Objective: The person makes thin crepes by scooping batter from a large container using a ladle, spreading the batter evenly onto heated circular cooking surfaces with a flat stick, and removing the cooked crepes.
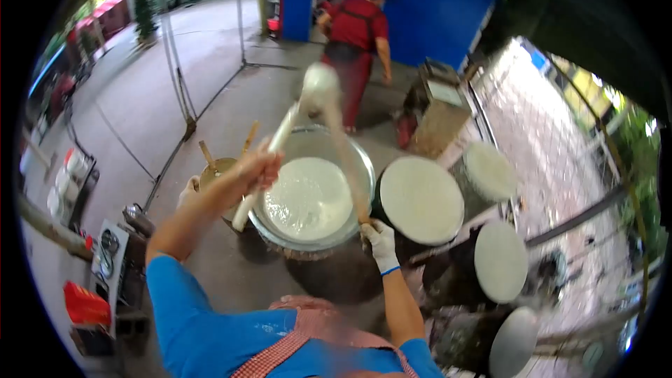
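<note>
My bare left hand (262, 169) is closed around a white rod (285, 128) that slants up over a large metal pot (367, 161). My gloved right hand (379, 238) grips the lower end of a long wooden handle at the pot's right side. That handle rises to a blurred ladle (321, 84) with a pale round head, held above the far rim. The rod's upper end is close to the ladle head; whether they touch I cannot tell. White liquid (308, 198) with a wet, shiny surface fills the lower part of the pot.
Several round, pale-topped pans (422, 200) stand along the right. Left of the pot is a smaller container (218, 168) with wooden handles, and a white glove (189, 189) beside it. A person in red (355, 31) is beyond the pot, near a box-like stand (439, 112).
</note>
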A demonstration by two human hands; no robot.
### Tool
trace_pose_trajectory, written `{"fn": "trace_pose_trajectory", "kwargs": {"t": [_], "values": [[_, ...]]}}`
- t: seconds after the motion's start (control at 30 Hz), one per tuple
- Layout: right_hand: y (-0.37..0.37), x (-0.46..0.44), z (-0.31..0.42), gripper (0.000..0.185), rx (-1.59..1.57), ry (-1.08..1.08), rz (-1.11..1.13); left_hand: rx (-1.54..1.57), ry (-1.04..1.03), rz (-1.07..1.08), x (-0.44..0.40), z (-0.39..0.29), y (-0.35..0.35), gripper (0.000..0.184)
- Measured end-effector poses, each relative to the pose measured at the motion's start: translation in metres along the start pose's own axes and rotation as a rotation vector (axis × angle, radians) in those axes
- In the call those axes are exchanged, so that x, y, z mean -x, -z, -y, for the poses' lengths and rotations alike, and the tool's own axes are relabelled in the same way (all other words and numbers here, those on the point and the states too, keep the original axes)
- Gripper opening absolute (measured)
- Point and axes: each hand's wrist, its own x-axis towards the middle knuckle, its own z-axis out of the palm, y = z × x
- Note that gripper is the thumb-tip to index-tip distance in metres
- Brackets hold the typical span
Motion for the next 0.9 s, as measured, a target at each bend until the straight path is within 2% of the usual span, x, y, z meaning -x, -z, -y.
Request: {"fn": "trace_pose_trajectory", "kwargs": {"t": [0.07,0.13,0.17,0.23,0.27,0.3,0.33,0.37,0.4,0.43,0.47,0.5,0.53,0.6,0.63,0.67,0.7,0.73,0.77,0.8,0.83,0.87,0.9], "values": [[0.006,0.037,-0.035,0.023,0.289,-0.108,-0.214,0.603,0.590,0.105,-0.028,0.038,0.016,0.011],[0.019,0.089,-0.022,0.027,0.444,-0.294,-0.289,0.584,0.679,0.062,-0.034,0.054,0.008,0.016],[0.029,0.112,-0.020,0.028,0.527,-0.265,-0.346,0.571,0.720,0.056,-0.040,0.059,-0.004,0.020],[0.043,0.152,0.005,0.029,0.575,-0.141,-0.471,0.464,0.681,0.201,-0.027,0.028,-0.049,0.014],[0.050,0.172,0.013,0.029,0.545,-0.058,-0.539,0.198,0.440,0.289,-0.015,0.027,-0.081,0.008],[0.055,0.186,0.017,0.028,0.614,0.165,-0.598,0.045,0.333,0.261,-0.009,0.029,-0.115,0.014],[0.054,0.202,0.035,0.028,0.605,0.106,-0.650,-0.053,0.263,0.322,-0.015,0.045,-0.139,0.028],[0.076,0.210,0.004,0.030,0.494,0.103,-0.627,0.145,0.391,0.482,-0.041,0.077,-0.145,0.033],[0.083,0.226,-0.003,0.029,0.489,0.125,-0.690,0.067,0.428,0.474,-0.041,0.097,-0.173,0.010],[0.096,0.243,-0.019,0.028,0.497,0.079,-0.727,0.066,0.532,0.442,-0.043,0.115,-0.205,0.016],[0.111,0.267,-0.042,0.031,0.474,0.039,-0.757,0.375,0.870,0.665,-0.064,0.146,-0.219,0.012],[0.118,0.300,-0.046,0.035,0.506,-0.158,-0.777,0.472,1.113,0.648,-0.079,0.176,-0.245,0.015],[0.125,0.338,-0.060,0.039,0.444,-0.253,-0.806,0.567,1.353,0.601,-0.089,0.211,-0.273,0.021],[0.136,0.422,-0.108,0.042,0.509,-0.373,-0.880,0.541,1.471,0.645,-0.095,0.302,-0.315,0.024],[0.131,0.463,-0.124,0.044,0.505,-0.412,-0.994,0.525,1.541,0.640,-0.090,0.338,-0.343,0.024],[0.125,0.499,-0.133,0.046,0.484,-0.443,-1.105,0.517,1.625,0.701,-0.062,0.346,-0.382,0.024],[0.121,0.535,-0.130,0.046,0.486,-0.510,-1.177,0.543,1.751,0.661,-0.041,0.366,-0.420,0.022],[0.118,0.573,-0.125,0.045,0.499,-0.588,-1.239,0.529,1.685,0.754,-0.015,0.382,-0.457,0.025],[0.116,0.604,-0.127,0.046,0.581,-0.634,-1.376,0.554,1.824,0.828,0.000,0.401,-0.494,0.026],[0.121,0.630,-0.128,0.046,0.672,-0.675,-1.511,0.545,1.838,0.971,0.015,0.414,-0.532,0.027],[0.131,0.652,-0.127,0.045,0.641,-0.776,-1.629,0.522,1.847,1.076,0.032,0.422,-0.570,0.024],[0.144,0.667,-0.123,0.044,0.609,-0.876,-1.742,0.588,1.908,1.200,0.038,0.438,-0.607,0.034],[0.156,0.673,-0.093,0.042,0.499,-0.827,-1.857,0.504,1.890,1.210,0.044,0.443,-0.641,0.034]]}}
